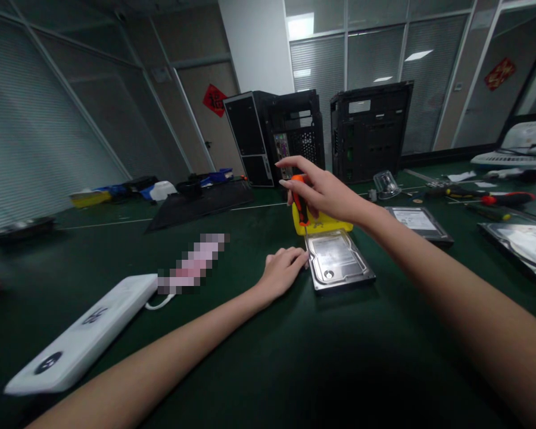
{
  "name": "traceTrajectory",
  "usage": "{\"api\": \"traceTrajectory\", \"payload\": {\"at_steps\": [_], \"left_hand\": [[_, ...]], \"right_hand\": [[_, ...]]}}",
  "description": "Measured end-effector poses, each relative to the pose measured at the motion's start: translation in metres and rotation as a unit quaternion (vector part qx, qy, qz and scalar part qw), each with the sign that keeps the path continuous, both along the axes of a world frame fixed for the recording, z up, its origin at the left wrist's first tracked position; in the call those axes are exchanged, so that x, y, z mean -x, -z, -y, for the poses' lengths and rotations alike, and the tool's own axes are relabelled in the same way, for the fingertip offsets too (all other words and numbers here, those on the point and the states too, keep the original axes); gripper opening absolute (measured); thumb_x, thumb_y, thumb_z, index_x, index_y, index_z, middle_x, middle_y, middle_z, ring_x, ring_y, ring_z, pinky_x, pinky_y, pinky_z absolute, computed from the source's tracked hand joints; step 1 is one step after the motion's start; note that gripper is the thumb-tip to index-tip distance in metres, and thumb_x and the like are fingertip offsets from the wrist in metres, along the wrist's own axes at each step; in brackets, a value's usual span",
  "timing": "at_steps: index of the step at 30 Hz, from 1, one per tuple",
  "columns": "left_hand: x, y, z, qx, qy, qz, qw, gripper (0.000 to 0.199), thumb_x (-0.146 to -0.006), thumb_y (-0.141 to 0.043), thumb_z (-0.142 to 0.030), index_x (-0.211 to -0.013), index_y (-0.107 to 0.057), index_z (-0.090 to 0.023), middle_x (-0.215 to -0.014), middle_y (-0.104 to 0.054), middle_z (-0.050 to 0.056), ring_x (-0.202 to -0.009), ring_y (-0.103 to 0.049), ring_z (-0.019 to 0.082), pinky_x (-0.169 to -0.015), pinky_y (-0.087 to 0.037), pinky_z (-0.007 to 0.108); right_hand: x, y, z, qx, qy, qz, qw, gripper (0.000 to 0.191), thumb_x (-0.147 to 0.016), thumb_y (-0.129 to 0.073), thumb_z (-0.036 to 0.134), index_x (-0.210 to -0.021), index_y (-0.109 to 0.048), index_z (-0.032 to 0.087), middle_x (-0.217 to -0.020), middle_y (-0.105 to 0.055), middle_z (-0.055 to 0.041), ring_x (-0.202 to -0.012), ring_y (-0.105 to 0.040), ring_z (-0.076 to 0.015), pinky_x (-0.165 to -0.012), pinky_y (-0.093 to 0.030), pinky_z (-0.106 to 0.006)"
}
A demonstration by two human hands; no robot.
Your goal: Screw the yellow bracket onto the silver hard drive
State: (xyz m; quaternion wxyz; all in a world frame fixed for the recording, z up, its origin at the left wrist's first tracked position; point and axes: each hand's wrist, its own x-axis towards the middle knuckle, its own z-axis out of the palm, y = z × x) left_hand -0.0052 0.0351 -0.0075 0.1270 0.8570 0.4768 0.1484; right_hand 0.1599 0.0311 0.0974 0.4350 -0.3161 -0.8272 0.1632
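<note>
A silver hard drive lies on the dark green table in the middle. My left hand rests on the table, fingers curled, its fingertips gripping the drive's left edge. Above the drive's far left corner, my right hand holds a screwdriver with an orange and black handle. It stands nearly upright, its shaft meeting that corner. The index finger stretches out past the handle, and the other fingers are partly hidden. Just behind the drive sits a yellow tray with small pieces in it, too small to make out.
Two black computer cases stand at the back. To the right lie another drive, an opened drive and several hand tools. A white power bank with a cable lies at left, near a black mat.
</note>
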Motion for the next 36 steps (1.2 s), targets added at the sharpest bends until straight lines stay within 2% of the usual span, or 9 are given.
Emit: {"api": "traceTrajectory", "payload": {"at_steps": [4, 6, 11, 14, 17, 21, 29, 32, 36], "left_hand": [[-0.0002, -0.0001, -0.0003, 0.001, -0.002, -0.003, 1.000, 0.042, -0.087, -0.023, -0.044, -0.072, -0.055, -0.022, -0.080, -0.057, -0.001, -0.086, -0.048, 0.019, -0.077, -0.029, 0.033], [0.0004, 0.0003, -0.0011, 0.001, 0.000, -0.003, 1.000, 0.042, -0.087, -0.023, -0.044, -0.072, -0.055, -0.022, -0.079, -0.057, -0.001, -0.085, -0.048, 0.019, -0.077, -0.029, 0.033], [0.0019, 0.0025, -0.0028, -0.007, 0.010, 0.007, 1.000, 0.042, -0.088, -0.021, -0.043, -0.073, -0.055, -0.023, -0.079, -0.057, -0.002, -0.085, -0.048, 0.019, -0.076, -0.029, 0.032], [0.0022, 0.0026, -0.0026, -0.004, 0.013, 0.012, 1.000, 0.042, -0.088, -0.021, -0.042, -0.073, -0.055, -0.023, -0.080, -0.057, -0.002, -0.085, -0.048, 0.019, -0.076, -0.030, 0.032], [0.0022, 0.0015, -0.0019, 0.002, 0.012, 0.012, 1.000, 0.042, -0.088, -0.020, -0.042, -0.073, -0.055, -0.023, -0.081, -0.057, -0.003, -0.086, -0.048, 0.019, -0.077, -0.029, 0.032], [0.0024, 0.0010, -0.0018, 0.007, 0.009, 0.015, 1.000, 0.042, -0.088, -0.020, -0.042, -0.073, -0.055, -0.023, -0.082, -0.057, -0.003, -0.086, -0.048, 0.019, -0.077, -0.029, 0.032], [0.0034, 0.0036, -0.0049, 0.006, 0.012, 0.012, 1.000, 0.041, -0.088, -0.021, -0.042, -0.074, -0.054, -0.023, -0.082, -0.057, -0.003, -0.086, -0.047, 0.019, -0.075, -0.028, 0.032], [0.0030, 0.0039, -0.0053, 0.005, 0.013, 0.012, 1.000, 0.041, -0.088, -0.021, -0.041, -0.073, -0.054, -0.023, -0.081, -0.057, -0.003, -0.085, -0.048, 0.019, -0.075, -0.028, 0.032], [0.0025, 0.0041, -0.0047, 0.008, 0.015, 0.012, 1.000, 0.040, -0.088, -0.022, -0.042, -0.074, -0.055, -0.023, -0.082, -0.057, -0.004, -0.087, -0.047, 0.019, -0.076, -0.028, 0.032]], "right_hand": [[0.0007, 0.0002, 0.0005, -0.023, 0.013, 0.006, 1.000, 0.030, -0.085, -0.036, 0.039, -0.102, -0.048, 0.017, -0.068, -0.051, 0.0022, -0.048, -0.045, -0.0050, -0.048, -0.035, -0.017], [0.0015, 0.0000, 0.0017, -0.017, 0.011, 0.009, 1.000, 0.033, -0.085, -0.032, 0.042, -0.096, -0.051, 0.017, -0.068, -0.050, 0.0017, -0.050, -0.046, -0.0054, -0.048, -0.035, -0.017], [0.0023, -0.0005, 0.0043, -0.007, -0.012, 0.003, 1.000, 0.038, -0.088, -0.027, 0.038, -0.115, -0.046, 0.019, -0.070, -0.050, 0.0008, -0.056, -0.049, -0.0069, -0.054, -0.039, -0.019], [0.0017, -0.0008, 0.0037, 0.009, -0.013, 0.016, 1.000, 0.039, -0.088, -0.028, 0.037, -0.119, -0.042, 0.019, -0.068, -0.050, 0.0012, -0.052, -0.049, -0.0069, -0.052, -0.040, -0.019], [0.0010, -0.0008, 0.0023, 0.019, -0.019, 0.022, 0.999, 0.036, -0.086, -0.032, 0.039, -0.113, -0.045, 0.019, -0.072, -0.051, 0.0008, -0.048, -0.049, -0.0059, -0.047, -0.039, -0.018], [0.0004, -0.0010, 0.0023, -0.007, -0.003, 0.027, 1.000, 0.033, -0.084, -0.035, 0.044, -0.100, -0.049, 0.019, -0.074, -0.051, 0.0006, -0.046, -0.049, -0.0053, -0.043, -0.038, -0.018], [0.0012, -0.0014, 0.0019, -0.056, 0.054, 0.046, 0.996, 0.036, -0.078, -0.041, 0.052, -0.081, -0.049, 0.017, -0.067, -0.051, 0.0003, -0.051, -0.045, -0.0065, -0.048, -0.033, -0.019], [0.0011, -0.0003, 0.0009, -0.057, 0.054, 0.039, 0.996, 0.037, -0.080, -0.037, 0.053, -0.077, -0.047, 0.017, -0.064, -0.049, 0.0009, -0.049, -0.044, -0.0064, -0.047, -0.032, -0.019], [0.0003, 0.0001, 0.0006, -0.019, 0.008, 0.019, 1.000, 0.041, -0.087, -0.021, 0.048, -0.080, -0.046, 0.017, -0.066, -0.048, 0.0008, -0.047, -0.045, -0.0050, -0.045, -0.034, -0.018]]}}
